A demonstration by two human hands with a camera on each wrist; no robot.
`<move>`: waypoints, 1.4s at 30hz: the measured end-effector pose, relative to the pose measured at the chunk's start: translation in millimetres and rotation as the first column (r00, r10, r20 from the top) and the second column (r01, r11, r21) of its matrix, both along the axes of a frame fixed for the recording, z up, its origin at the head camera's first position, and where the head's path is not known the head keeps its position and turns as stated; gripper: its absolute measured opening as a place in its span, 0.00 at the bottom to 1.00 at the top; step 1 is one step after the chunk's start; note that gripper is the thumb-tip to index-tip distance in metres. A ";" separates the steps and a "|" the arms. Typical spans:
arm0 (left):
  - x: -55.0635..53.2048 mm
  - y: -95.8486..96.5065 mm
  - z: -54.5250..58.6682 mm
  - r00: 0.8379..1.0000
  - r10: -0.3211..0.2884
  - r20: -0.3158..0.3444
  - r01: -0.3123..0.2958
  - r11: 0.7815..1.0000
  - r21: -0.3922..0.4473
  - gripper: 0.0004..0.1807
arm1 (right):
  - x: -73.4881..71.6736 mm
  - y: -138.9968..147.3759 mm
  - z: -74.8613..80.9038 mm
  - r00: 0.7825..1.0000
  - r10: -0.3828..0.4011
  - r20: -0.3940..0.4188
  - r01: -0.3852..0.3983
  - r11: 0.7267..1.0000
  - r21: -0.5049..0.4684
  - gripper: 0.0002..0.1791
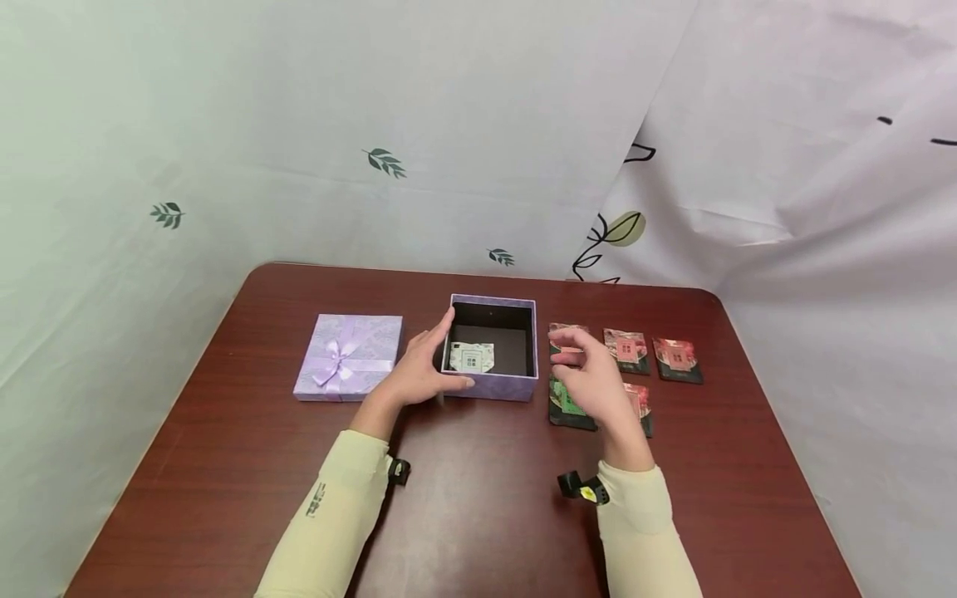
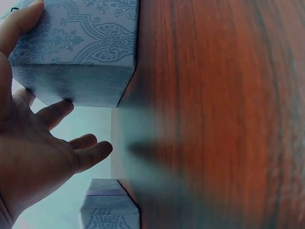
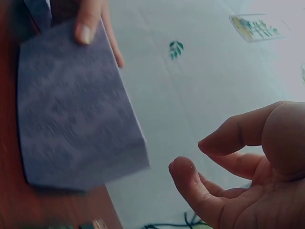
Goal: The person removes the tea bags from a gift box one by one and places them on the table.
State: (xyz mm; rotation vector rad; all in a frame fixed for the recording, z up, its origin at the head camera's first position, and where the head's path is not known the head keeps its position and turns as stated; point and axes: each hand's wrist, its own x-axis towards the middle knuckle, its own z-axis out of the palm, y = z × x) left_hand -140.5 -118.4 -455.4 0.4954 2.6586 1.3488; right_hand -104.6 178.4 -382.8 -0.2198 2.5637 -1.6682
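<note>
An open lavender patterned gift box (image 1: 497, 388) stands mid-table, a small pale floral sachet (image 1: 473, 358) lying flat in its left front part. My left hand (image 1: 419, 371) spreads around the box's front left corner: the thumb rests on the front wall, and fingertips touch the left side. In the left wrist view the other fingers (image 2: 97, 155) stand off the box. My right hand (image 1: 596, 382) hovers right of the box over a green-and-black sachet (image 1: 570, 407) and a red one (image 1: 566, 327), partly covering both. Its thumb and fingers are apart, holding nothing.
The lavender box lid (image 1: 349, 357), with a ribbon bow, lies left of the box. More red-and-black sachets lie to the right: one at the back (image 1: 626, 349), one at the far right (image 1: 678, 359), one beside my right wrist (image 1: 641, 405). A pale curtain (image 1: 449, 166) hangs behind the table.
</note>
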 end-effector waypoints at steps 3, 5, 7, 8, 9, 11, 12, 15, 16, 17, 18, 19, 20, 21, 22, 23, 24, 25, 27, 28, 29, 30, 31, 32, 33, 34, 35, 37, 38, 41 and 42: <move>-0.6 0.2 -0.8 1.000 -0.016 -0.017 0.016 1.000 -0.001 0.67 | 1.3 -12.0 -1.6 1.000 -0.001 0.004 0.001 1.000 -0.010 0.23; -0.7 0.0 -1.3 1.000 -0.017 -0.021 0.017 1.000 -0.004 0.67 | 1.6 -19.4 -2.4 1.000 0.004 -0.005 -0.004 1.000 -0.003 0.23; -0.6 -0.1 -1.6 1.000 -0.015 -0.024 0.015 1.000 -0.004 0.67 | 0.8 -26.2 -3.7 1.000 0.019 -0.016 -0.019 1.000 0.004 0.23; -0.5 -0.2 -1.3 1.000 -0.012 -0.022 0.012 1.000 -0.003 0.67 | 0.1 -29.7 -4.3 0.999 0.029 -0.019 -0.029 1.000 0.005 0.22; -0.3 -0.4 -1.4 1.000 -0.010 -0.022 0.010 1.000 -0.001 0.67 | -0.9 -32.9 -5.1 0.999 0.039 -0.023 -0.039 0.999 0.010 0.22; -0.2 -0.5 -1.1 1.000 -0.008 -0.018 0.008 1.000 0.003 0.67 | -3.0 -38.8 -6.5 0.998 0.054 -0.026 -0.053 0.998 0.029 0.22; -0.3 -0.5 -1.2 1.000 -0.009 -0.018 0.009 1.000 0.004 0.67 | -4.2 -41.6 -7.0 0.998 0.056 -0.025 -0.055 0.998 0.036 0.22; -0.6 -0.6 -1.5 1.000 -0.011 -0.018 0.011 1.000 0.004 0.66 | -7.4 -48.9 -8.3 0.999 0.050 -0.020 -0.049 0.995 0.084 0.22; -0.8 -0.5 -1.8 1.000 -0.011 -0.018 0.011 1.000 0.001 0.66 | -8.5 -50.9 -8.9 0.999 0.049 -0.017 -0.047 0.994 0.100 0.22; -1.1 -0.5 -2.1 1.000 -0.012 -0.020 0.012 1.000 -0.001 0.66 | -9.8 -52.9 -9.5 0.999 0.048 -0.014 -0.046 0.992 0.115 0.22; -1.0 -0.5 -2.1 1.000 -0.010 -0.018 0.010 1.000 -0.003 0.66 | -11.2 -55.0 -9.9 0.999 0.049 -0.007 -0.048 0.991 0.126 0.22; -0.9 -0.5 -1.8 1.000 -0.010 -0.016 0.010 1.000 -0.005 0.66 | -12.6 -57.0 -10.2 0.999 0.053 0.000 -0.052 0.989 0.140 0.22; -0.9 -0.4 -1.4 1.000 -0.010 -0.015 0.010 1.000 -0.006 0.66 | -14.3 -59.0 -10.8 0.998 0.059 0.010 -0.060 0.987 0.150 0.22; -1.2 -0.5 -1.2 1.000 -0.011 -0.016 0.011 1.000 -0.007 0.66 | -16.2 -61.0 -11.5 0.998 0.063 0.020 -0.065 0.985 0.159 0.22; -1.4 -0.5 -1.1 1.000 -0.014 -0.021 0.014 1.000 -0.006 0.66 | -18.1 -62.8 -12.6 0.997 0.068 0.030 -0.072 0.984 0.166 0.23; -1.4 -0.5 -0.9 1.000 -0.016 -0.024 0.016 1.000 -0.004 0.66 | -19.9 -64.8 -13.2 0.997 0.071 0.041 -0.078 0.982 0.175 0.23; -1.3 -0.4 -0.5 0.999 -0.019 -0.026 0.019 1.000 -0.001 0.66 | -21.5 -66.7 -13.4 0.996 0.075 0.055 -0.084 0.979 0.184 0.23; -1.6 -0.4 -0.5 0.999 -0.023 -0.030 0.023 1.000 0.001 0.66 | -23.5 -68.6 -13.6 0.994 0.081 0.069 -0.093 0.976 0.197 0.24; -1.9 -0.7 -1.0 0.999 -0.027 -0.037 0.027 1.000 0.004 0.66 | -28.4 -71.8 -13.9 0.991 0.097 0.093 -0.116 0.967 0.226 0.25; -1.9 -0.7 -1.0 0.999 -0.027 -0.037 0.028 1.000 0.004 0.66 | -30.8 -73.2 -13.5 0.989 0.109 0.105 -0.131 0.962 0.239 0.26; -1.7 -0.8 -0.8 0.999 -0.026 -0.032 0.026 1.000 0.004 0.66 | -33.5 -74.8 -13.0 0.986 0.119 0.117 -0.146 0.956 0.255 0.27; -1.8 -0.9 -0.7 0.999 -0.027 -0.030 0.027 1.000 0.004 0.66 | -36.4 -76.1 -13.0 0.983 0.131 0.129 -0.162 0.949 0.269 0.27; -1.9 -1.0 -0.7 0.999 -0.028 -0.028 0.028 1.000 0.003 0.66 | -39.2 -77.5 -13.1 0.979 0.144 0.142 -0.179 0.943 0.280 0.28; -2.0 -1.0 -0.7 0.999 -0.031 -0.026 0.031 1.000 0.001 0.66 | -41.6 -78.8 -13.4 0.976 0.155 0.154 -0.195 0.938 0.288 0.29; -2.0 -1.0 -0.7 0.999 -0.033 -0.026 0.033 0.999 -0.001 0.66 | -43.7 -80.1 -13.9 0.973 0.163 0.166 -0.207 0.932 0.297 0.30; -1.9 -1.0 -0.6 0.999 -0.035 -0.023 0.035 0.999 -0.002 0.66 | -45.6 -81.4 -14.4 0.970 0.168 0.176 -0.216 0.927 0.305 0.30; -1.9 -0.7 -0.6 0.999 -0.038 -0.025 0.038 0.999 -0.002 0.66 | -47.1 -82.7 -15.0 0.967 0.170 0.187 -0.223 0.923 0.314 0.31; -1.7 -0.6 -0.5 0.999 -0.043 -0.027 0.042 0.999 -0.004 0.66 | -49.3 -85.6 -15.9 0.962 0.168 0.214 -0.233 0.917 0.325 0.31; -1.6 -0.4 -0.6 0.999 -0.042 -0.027 0.042 0.999 -0.005 0.66 | -50.2 -87.0 -16.6 0.960 0.166 0.225 -0.236 0.913 0.333 0.32; -1.3 -0.5 -0.7 0.999 -0.035 -0.028 0.035 0.999 -0.007 0.66 | -52.6 -91.7 -18.1 0.952 0.163 0.260 -0.250 0.903 0.348 0.33; -1.2 -0.7 -0.8 0.999 -0.033 -0.030 0.033 0.999 -0.008 0.66 | -53.5 -93.2 -18.6 0.948 0.166 0.271 -0.258 0.900 0.351 0.33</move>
